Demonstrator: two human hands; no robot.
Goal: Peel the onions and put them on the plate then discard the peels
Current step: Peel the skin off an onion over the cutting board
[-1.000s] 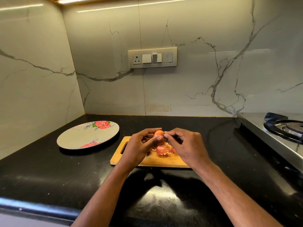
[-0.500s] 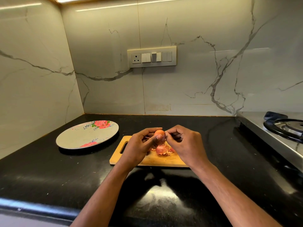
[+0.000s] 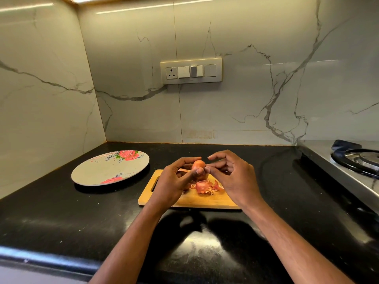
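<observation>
I see my left hand (image 3: 174, 181) curled around the onion (image 3: 199, 168), holding it just above the wooden cutting board (image 3: 196, 199). My right hand (image 3: 231, 177) touches the onion's right side with its fingertips (image 3: 207, 169), fingers bent and loosely spread; I cannot tell whether they pinch any skin. Loose peels (image 3: 206, 187) lie on the board beneath. The flowered plate (image 3: 102, 171) sits to the left on the black counter (image 3: 61, 218).
</observation>
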